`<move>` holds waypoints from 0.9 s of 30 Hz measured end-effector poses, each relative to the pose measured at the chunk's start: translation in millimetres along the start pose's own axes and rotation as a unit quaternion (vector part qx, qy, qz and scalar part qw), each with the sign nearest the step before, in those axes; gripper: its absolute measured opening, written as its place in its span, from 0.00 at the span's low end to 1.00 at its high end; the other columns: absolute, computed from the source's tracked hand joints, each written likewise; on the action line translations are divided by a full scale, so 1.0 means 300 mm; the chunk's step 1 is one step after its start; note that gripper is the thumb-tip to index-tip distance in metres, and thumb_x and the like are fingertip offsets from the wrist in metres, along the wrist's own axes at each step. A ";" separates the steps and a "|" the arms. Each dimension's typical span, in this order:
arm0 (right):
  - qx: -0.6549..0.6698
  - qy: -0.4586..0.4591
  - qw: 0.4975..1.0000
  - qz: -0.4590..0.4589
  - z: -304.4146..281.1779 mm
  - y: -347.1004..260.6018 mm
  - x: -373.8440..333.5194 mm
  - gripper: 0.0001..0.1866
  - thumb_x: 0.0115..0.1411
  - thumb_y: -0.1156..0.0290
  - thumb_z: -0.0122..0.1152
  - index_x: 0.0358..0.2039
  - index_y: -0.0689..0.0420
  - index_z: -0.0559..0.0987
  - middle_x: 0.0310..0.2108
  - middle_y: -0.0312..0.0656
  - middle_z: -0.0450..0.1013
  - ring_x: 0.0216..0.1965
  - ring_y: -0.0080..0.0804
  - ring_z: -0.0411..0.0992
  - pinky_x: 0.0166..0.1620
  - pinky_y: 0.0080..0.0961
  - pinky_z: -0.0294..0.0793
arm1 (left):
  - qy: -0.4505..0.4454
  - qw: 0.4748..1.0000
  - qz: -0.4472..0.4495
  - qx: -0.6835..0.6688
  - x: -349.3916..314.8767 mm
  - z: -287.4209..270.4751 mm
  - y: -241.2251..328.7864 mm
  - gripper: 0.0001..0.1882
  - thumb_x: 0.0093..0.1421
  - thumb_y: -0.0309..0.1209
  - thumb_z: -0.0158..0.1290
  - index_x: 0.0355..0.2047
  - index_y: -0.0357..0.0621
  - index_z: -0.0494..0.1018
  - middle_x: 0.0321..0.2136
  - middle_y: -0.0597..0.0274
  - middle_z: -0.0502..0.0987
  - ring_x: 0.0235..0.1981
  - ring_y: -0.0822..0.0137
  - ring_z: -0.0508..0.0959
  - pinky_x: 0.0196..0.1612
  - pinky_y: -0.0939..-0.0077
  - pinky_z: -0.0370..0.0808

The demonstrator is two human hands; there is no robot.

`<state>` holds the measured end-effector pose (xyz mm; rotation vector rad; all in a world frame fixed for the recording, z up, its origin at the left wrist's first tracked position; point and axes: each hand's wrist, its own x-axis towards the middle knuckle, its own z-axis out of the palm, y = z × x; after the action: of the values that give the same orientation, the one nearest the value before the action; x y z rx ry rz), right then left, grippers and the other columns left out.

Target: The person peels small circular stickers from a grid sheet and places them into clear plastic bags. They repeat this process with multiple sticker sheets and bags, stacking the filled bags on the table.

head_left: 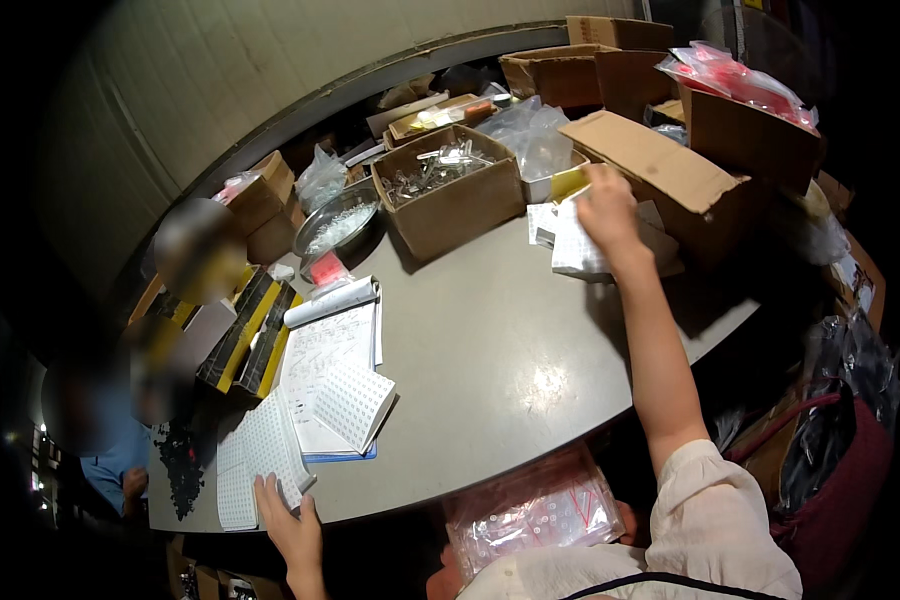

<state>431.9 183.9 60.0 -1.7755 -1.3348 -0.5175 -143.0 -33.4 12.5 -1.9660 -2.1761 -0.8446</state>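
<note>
My right hand (606, 207) reaches far across the grey table (490, 350) and grips a small yellow-and-white packet (568, 184) above a pile of white printed sheets (570, 245), next to a brown cardboard box flap (660, 160). My left hand (288, 520) lies flat at the near table edge, fingers spread on a white dotted label sheet (255, 460). A folded dotted sheet (355, 402) rests on an open notebook (325, 350) beside it.
An open carton of clear metal-like parts (448, 190) stands mid-table, a steel bowl (338, 222) to its left. Yellow-black boxes (250, 335) lie at left. Cartons and red-printed bags (740, 85) crowd the right. A clear bag (535, 510) lies on my lap. Another person sits at left.
</note>
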 end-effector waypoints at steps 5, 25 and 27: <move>0.061 -0.224 0.947 -0.224 0.101 -0.182 -0.203 0.17 0.56 0.68 0.58 0.47 0.51 0.82 0.52 0.51 0.75 0.58 0.53 0.70 0.70 0.64 0.44 | 0.018 0.999 0.035 -0.031 0.019 0.012 -0.011 0.27 0.60 0.21 0.50 0.60 0.28 0.64 0.62 0.34 0.64 0.66 0.37 0.61 0.68 0.52 0.58; 0.136 -0.245 0.881 -0.382 0.182 -0.368 -0.366 0.06 0.49 0.74 0.60 0.29 0.58 0.80 0.33 0.50 0.76 0.47 0.50 0.71 0.61 0.50 0.62 | -0.056 0.997 0.023 0.039 1.133 0.594 0.288 0.17 0.59 0.33 0.53 0.48 0.47 0.80 0.44 0.45 0.82 0.48 0.42 0.79 0.54 0.51 0.73; 0.156 -0.256 0.882 -0.363 0.185 -0.329 -0.349 0.05 0.50 0.75 0.59 0.29 0.58 0.80 0.33 0.51 0.76 0.45 0.50 0.71 0.56 0.48 0.66 | -0.033 0.998 0.041 0.037 1.144 0.613 0.371 0.16 0.60 0.34 0.51 0.46 0.49 0.82 0.41 0.44 0.82 0.45 0.41 0.81 0.51 0.51 0.75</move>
<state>295.5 176.4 -11.8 -1.1304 -2.3340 -0.1886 -42.0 357.9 39.1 -2.0580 -2.1127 -0.6865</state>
